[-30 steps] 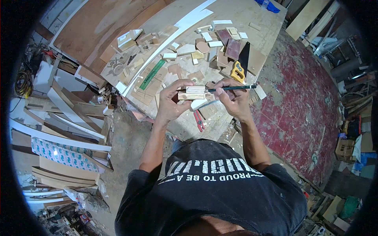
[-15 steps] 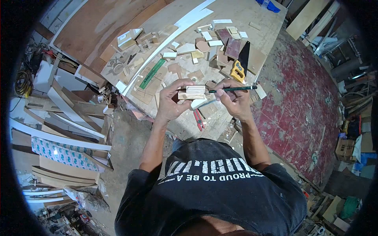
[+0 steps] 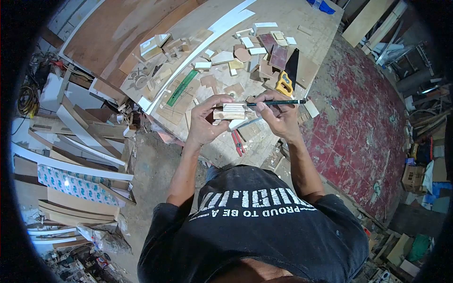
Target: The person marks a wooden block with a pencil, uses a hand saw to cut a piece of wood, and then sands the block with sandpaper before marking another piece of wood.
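Observation:
Between the thumb and fingers of my left hand (image 3: 207, 120) is a small layered wooden block (image 3: 232, 113), held above the near part of the worktable (image 3: 257, 141). My right hand (image 3: 279, 117) grips a dark pencil (image 3: 288, 102) that lies almost level, its tip pointing left at the block's upper right edge. Below the block, on the table, is a red-handled tool (image 3: 238, 143). A handsaw with a yellow handle (image 3: 284, 84) rests just beyond my right hand. To the upper left of my left hand lies a green ruler (image 3: 182, 87).
Wood offcuts (image 3: 242, 55) are scattered over the table's middle. A long white curved strip (image 3: 203, 47) crosses it. Curved panels (image 3: 85, 165) are stacked at the left. A worn red floor (image 3: 354, 127) lies to the right.
My right hand has shifted the pencil slightly up, so its tip has moved from the block's right end to its upper right edge. My left hand and the block have stayed nearly still.

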Demonstrator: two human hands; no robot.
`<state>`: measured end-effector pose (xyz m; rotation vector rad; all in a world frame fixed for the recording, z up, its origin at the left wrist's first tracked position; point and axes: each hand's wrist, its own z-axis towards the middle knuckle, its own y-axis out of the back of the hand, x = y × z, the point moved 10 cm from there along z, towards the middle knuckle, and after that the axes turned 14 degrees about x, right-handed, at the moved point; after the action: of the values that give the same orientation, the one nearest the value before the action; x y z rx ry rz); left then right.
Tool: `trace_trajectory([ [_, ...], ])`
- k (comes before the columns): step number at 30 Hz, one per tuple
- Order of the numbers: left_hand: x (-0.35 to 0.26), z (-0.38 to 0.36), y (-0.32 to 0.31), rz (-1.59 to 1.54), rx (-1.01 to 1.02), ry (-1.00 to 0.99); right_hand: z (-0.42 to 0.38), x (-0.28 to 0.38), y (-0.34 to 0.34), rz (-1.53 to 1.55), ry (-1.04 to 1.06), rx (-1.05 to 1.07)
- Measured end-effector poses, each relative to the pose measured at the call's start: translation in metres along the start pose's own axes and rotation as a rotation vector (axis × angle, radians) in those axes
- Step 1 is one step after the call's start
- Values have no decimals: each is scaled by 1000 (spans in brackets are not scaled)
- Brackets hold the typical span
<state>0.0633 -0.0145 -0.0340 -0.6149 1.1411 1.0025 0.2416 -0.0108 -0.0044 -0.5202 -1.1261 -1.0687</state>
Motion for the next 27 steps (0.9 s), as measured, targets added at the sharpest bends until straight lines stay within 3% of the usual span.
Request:
trace_trajectory([
  [5, -2, -1, 1, -17, -14, 10, 0, 4, 1, 66, 19, -21],
  [10, -1, -1, 2, -40, -24, 0, -4, 12, 0, -86, 44, 79],
  [13, 1, 0, 2, -44, -17, 13, -6, 6, 1, 61, 22, 67],
  [27, 3, 2, -2, -34, 5, 23, -1, 6, 2, -18, 45, 27],
])
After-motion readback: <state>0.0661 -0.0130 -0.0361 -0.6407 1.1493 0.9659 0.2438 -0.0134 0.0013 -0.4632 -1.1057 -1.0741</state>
